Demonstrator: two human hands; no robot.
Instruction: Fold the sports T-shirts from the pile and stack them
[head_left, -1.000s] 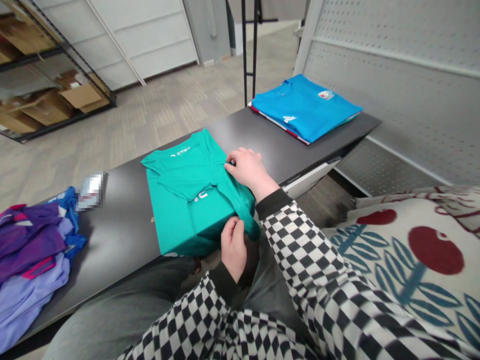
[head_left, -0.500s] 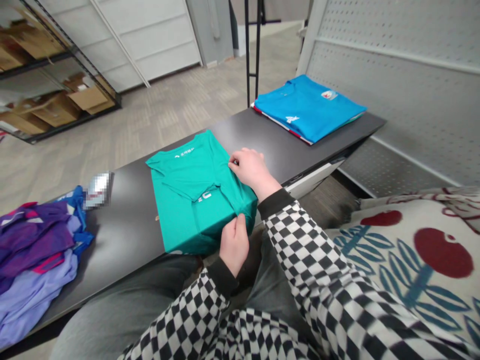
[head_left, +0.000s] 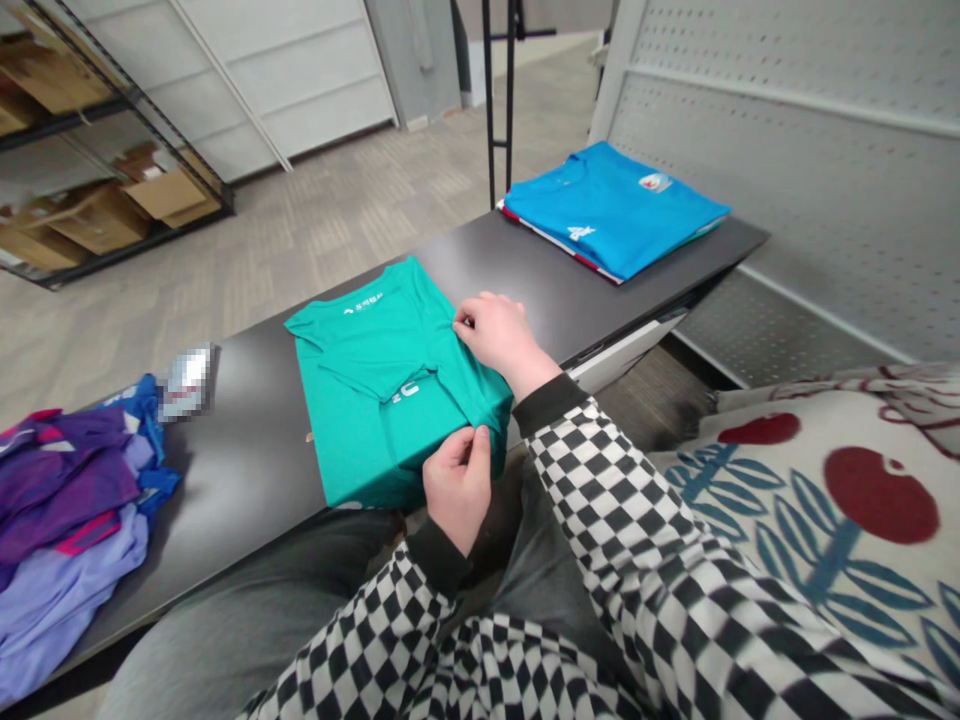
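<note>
A green T-shirt (head_left: pixel 360 430) lies partly folded on the dark bench (head_left: pixel 251 450), one sleeve laid across its middle and its lower part hanging over the near edge. White print shows by the neckline and, partly covered, below the sleeve. At the shirt's near right corner, my left hand (head_left: pixel 459 485) pinches the cloth between thumb and fingers. Farther up the right side, my right hand (head_left: pixel 496 335) is closed on the shirt's edge, its fingertips partly hidden behind the hand.
Folded shirts with a blue one (head_left: pixel 615 210) on top are stacked at the bench's far right end. Crumpled purple and blue clothes (head_left: pixel 82 500) lie at the left, beside a blurred-out object (head_left: pixel 189 380). A patterned cloth (head_left: pixel 847 500) is close on my right.
My left hand has turned slightly, and its fingers now show more to the left of the thumb. Both hands keep their places on the green T-shirt; the view shifts slightly.
</note>
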